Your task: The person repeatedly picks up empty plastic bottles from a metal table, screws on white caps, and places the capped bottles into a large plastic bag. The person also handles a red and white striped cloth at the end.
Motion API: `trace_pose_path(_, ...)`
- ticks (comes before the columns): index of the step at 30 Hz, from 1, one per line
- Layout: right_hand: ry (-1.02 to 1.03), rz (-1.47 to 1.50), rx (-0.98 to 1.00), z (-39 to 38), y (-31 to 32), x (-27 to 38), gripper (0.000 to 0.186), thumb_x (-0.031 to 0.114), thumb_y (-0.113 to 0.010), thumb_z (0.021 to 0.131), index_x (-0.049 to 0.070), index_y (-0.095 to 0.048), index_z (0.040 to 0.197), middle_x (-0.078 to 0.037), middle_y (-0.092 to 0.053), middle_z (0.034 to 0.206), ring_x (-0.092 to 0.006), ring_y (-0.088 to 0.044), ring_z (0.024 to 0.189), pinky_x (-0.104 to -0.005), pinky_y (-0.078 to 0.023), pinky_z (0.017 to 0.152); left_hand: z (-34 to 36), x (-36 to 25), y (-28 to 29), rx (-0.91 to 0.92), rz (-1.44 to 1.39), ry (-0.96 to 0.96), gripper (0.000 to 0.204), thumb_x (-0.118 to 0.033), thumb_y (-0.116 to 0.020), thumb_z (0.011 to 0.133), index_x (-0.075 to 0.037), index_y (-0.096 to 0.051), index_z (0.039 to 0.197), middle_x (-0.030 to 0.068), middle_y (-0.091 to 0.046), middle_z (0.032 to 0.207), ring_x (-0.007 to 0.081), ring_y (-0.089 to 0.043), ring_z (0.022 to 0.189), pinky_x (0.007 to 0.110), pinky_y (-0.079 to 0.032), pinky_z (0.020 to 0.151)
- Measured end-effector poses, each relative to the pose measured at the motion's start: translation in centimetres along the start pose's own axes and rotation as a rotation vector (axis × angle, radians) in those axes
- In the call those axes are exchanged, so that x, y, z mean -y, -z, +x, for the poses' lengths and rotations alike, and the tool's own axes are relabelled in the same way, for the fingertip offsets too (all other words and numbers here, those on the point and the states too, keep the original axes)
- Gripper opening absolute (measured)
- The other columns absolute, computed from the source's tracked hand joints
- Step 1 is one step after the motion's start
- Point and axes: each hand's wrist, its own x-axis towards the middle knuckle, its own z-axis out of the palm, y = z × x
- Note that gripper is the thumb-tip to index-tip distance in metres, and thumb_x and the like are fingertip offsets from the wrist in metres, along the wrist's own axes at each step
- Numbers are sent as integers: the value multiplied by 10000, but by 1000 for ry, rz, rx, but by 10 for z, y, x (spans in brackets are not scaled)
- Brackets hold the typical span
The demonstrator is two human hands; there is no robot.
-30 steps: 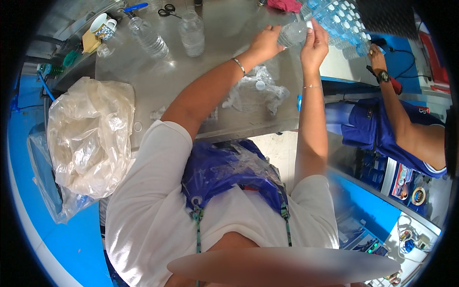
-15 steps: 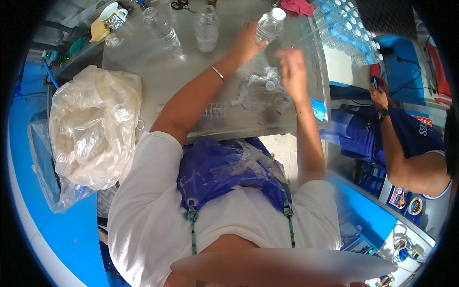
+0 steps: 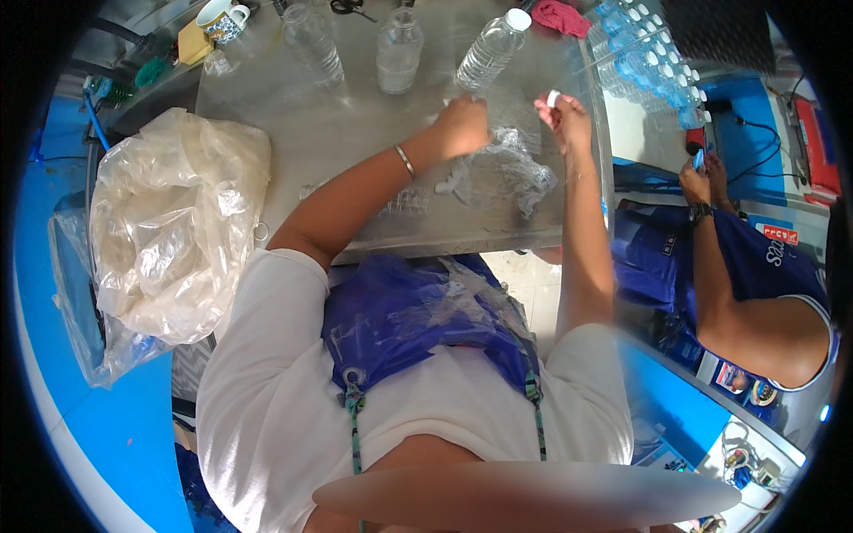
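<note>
In my right hand [image 3: 571, 126], thumb and fingers pinch a small white bottle cap [image 3: 553, 98]. My left hand [image 3: 463, 126] is curled closed near the base of a capped clear bottle [image 3: 491, 53]; what it holds, if anything, is hidden. A crumpled clear plastic bag [image 3: 520, 169] lies between and below both hands. Farther left stand two uncapped clear bottles: one nearer the middle [image 3: 400, 58], the other [image 3: 311, 44] beyond it to the left. Another ribbed clear bottle [image 3: 406, 202] lies on its side, partly behind my left forearm.
A big clear plastic sack [image 3: 169, 240] bulges at the table's left side. Scissors [image 3: 351, 9], a patterned mug [image 3: 222, 19] and a pink cloth [image 3: 560, 16] sit along the back. Rows of capped bottles [image 3: 644, 62] stand at the right, near another person's hands [image 3: 700, 182].
My left hand has let go of the capped bottle and drawn back toward me; the bottle stands tilted-looking on the table. My right hand has moved slightly right and now shows a white cap.
</note>
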Motion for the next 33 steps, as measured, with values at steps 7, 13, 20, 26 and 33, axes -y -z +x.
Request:
trace_pose_path(7, -217, 198, 62, 54, 0, 15, 258, 69, -417, 983, 23, -532, 1210, -104, -555, 842, -167, -556, 677, -253, -500, 569, -45, 6, 14, 47, -29, -77, 365, -174, -692, 767, 36, -603, 1053, 218, -623, 1063, 365, -603, 999, 437, -486, 854)
trace_pose_path(13, -219, 405, 107, 46, 0, 32, 218, 37, -422, 977, 7, -546, 1153, -105, -545, 868, -149, -515, 672, -251, -459, 574, -108, 89, 84, -121, 13, 168, 237, -162, -684, 721, -44, -650, 923, 149, -648, 929, 360, -633, 797, 447, -499, 738)
trace_pose_path(20, -215, 408, 171, 42, -6, 47, 293, -28, -380, 928, -43, -494, 1197, -151, -531, 947, -186, -529, 733, -271, -480, 629, -77, 178, 114, -1027, -3, 270, 731, -344, -849, 651, 12, -523, 1201, 174, -677, 973, 358, -656, 953, 404, -520, 836)
trace_pose_path(26, -281, 376, 199, 33, 1, 45, 329, -28, -358, 918, -66, -469, 1226, -167, -537, 943, -221, -554, 782, -313, -517, 670, -89, 173, 93, -697, -224, 237, 796, -367, -844, 665, -5, -486, 1277, 204, -665, 1102, 369, -649, 1007, 407, -515, 855)
trace_pose_path(33, -136, -61, 99, 23, 10, 26, 372, 3, -329, 957, -97, -443, 1297, -238, -565, 1121, -308, -653, 939, -365, -585, 776, -53, 32, 41, -289, -260, -190, 715, -384, -787, 719, 82, -522, 1193, 248, -635, 1114, 372, -639, 1008, 431, -501, 883)
